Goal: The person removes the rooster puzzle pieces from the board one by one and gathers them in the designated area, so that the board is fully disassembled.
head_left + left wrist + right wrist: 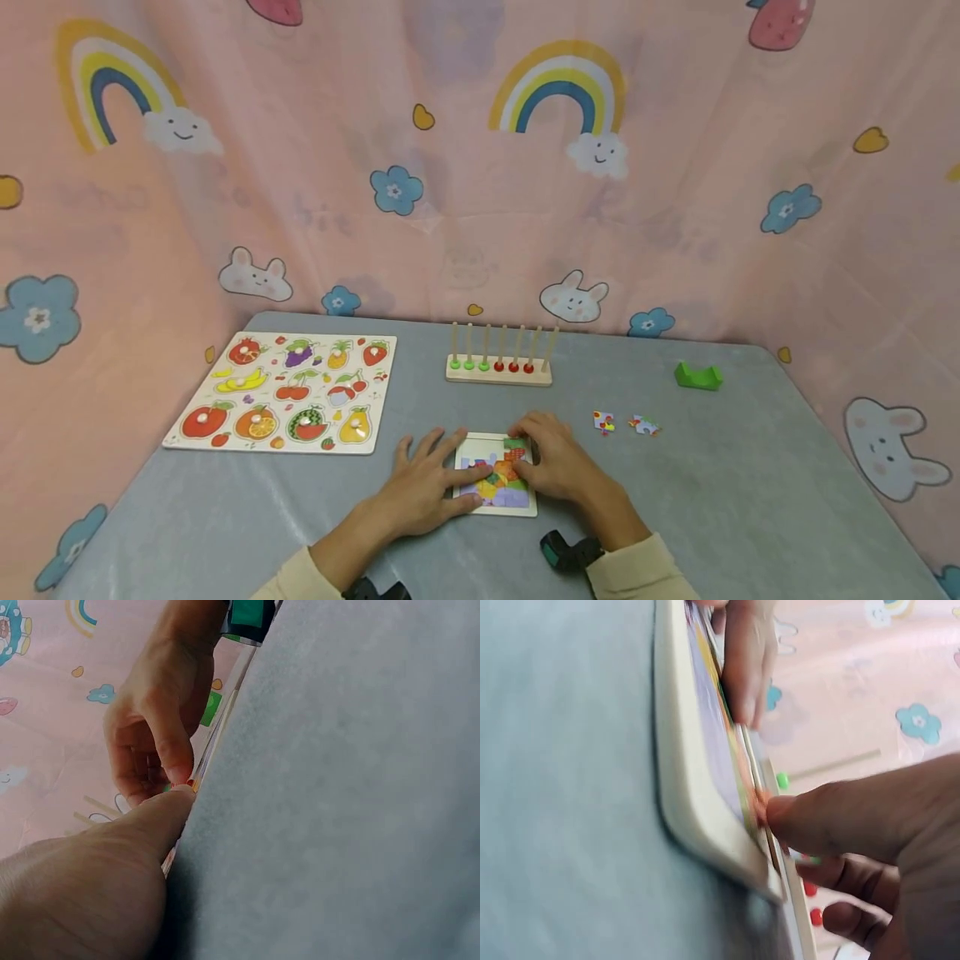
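Note:
A small wooden puzzle tray [495, 512] holds colourful jigsaw pieces, its upper left part showing bare wood. My left hand [420, 492] has its fingers spread, with the index finger and thumb resting over the tray's left side. On the right side, my right hand [562, 462] presses its thumb on the pieces, the index finger bent over the upper right corner. The right wrist view shows that thumb [802, 817] against an orange-red piece near the tray edge [682, 772], the other fingers curled beyond it. Whether a piece is pinched is hidden.
Two loose jigsaw pieces [603, 422] [644, 425] lie right of the tray. A fruit board [281, 396] is at the left, a peg rack [498, 377] with green and red beads behind, and a green block [698, 377] at the back right.

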The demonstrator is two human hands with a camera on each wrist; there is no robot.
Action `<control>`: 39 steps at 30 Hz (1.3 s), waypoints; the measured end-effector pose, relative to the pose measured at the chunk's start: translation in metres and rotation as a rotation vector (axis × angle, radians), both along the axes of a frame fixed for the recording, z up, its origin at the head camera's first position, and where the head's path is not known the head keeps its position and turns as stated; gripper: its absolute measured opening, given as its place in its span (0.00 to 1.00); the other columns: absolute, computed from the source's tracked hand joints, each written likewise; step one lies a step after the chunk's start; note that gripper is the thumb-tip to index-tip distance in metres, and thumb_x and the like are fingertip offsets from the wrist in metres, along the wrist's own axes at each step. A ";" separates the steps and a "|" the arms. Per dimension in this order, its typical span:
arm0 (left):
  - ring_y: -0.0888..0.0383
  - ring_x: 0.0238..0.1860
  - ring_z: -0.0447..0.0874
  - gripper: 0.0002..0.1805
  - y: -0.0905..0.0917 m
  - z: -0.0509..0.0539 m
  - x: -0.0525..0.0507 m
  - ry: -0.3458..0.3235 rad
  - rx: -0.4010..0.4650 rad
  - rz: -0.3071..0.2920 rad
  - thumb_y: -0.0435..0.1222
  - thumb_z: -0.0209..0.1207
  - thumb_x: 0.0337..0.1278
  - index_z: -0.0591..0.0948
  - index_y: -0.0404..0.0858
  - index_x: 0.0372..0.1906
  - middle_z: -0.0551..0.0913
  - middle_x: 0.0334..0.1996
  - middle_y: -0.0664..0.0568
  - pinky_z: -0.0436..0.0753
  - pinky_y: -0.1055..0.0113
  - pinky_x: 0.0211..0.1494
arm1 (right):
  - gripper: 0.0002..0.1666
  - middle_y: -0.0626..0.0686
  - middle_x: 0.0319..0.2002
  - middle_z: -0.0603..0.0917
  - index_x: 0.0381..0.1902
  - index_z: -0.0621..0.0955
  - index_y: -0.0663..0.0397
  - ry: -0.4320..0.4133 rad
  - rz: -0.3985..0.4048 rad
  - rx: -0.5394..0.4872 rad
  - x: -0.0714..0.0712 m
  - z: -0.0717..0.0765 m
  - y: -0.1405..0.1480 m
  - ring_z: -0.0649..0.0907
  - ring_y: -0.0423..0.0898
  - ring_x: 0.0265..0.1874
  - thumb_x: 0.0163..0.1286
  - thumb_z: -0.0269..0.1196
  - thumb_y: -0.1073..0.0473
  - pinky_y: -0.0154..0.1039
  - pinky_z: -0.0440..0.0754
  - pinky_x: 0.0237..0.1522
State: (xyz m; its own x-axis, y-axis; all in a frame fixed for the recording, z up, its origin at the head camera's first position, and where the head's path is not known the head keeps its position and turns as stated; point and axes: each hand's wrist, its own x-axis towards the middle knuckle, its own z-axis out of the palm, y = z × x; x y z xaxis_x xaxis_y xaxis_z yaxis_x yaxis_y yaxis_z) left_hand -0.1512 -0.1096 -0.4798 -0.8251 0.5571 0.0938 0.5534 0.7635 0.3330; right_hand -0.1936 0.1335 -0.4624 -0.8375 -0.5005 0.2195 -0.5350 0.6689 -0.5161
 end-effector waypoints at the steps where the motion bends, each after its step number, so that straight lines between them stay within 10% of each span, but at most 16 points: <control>1: 0.38 0.70 0.51 0.24 0.000 0.000 0.000 0.007 0.001 -0.003 0.62 0.50 0.63 0.75 0.67 0.63 0.57 0.73 0.47 0.47 0.28 0.58 | 0.16 0.43 0.40 0.78 0.41 0.81 0.51 -0.001 0.009 -0.002 0.000 0.001 0.001 0.73 0.45 0.47 0.53 0.70 0.63 0.53 0.67 0.49; 25: 0.38 0.71 0.49 0.25 0.001 -0.001 0.000 -0.022 0.016 0.003 0.63 0.50 0.63 0.73 0.69 0.64 0.55 0.74 0.48 0.43 0.29 0.60 | 0.22 0.46 0.47 0.80 0.49 0.83 0.56 0.093 0.021 -0.201 -0.002 0.038 0.065 0.77 0.48 0.49 0.55 0.72 0.71 0.54 0.77 0.46; 39: 0.39 0.71 0.48 0.24 0.000 0.000 0.000 -0.030 0.016 0.002 0.63 0.49 0.63 0.73 0.69 0.64 0.55 0.74 0.48 0.43 0.28 0.59 | 0.24 0.50 0.51 0.79 0.52 0.82 0.55 0.182 -0.052 -0.167 -0.003 0.056 0.123 0.74 0.44 0.52 0.56 0.71 0.70 0.26 0.65 0.52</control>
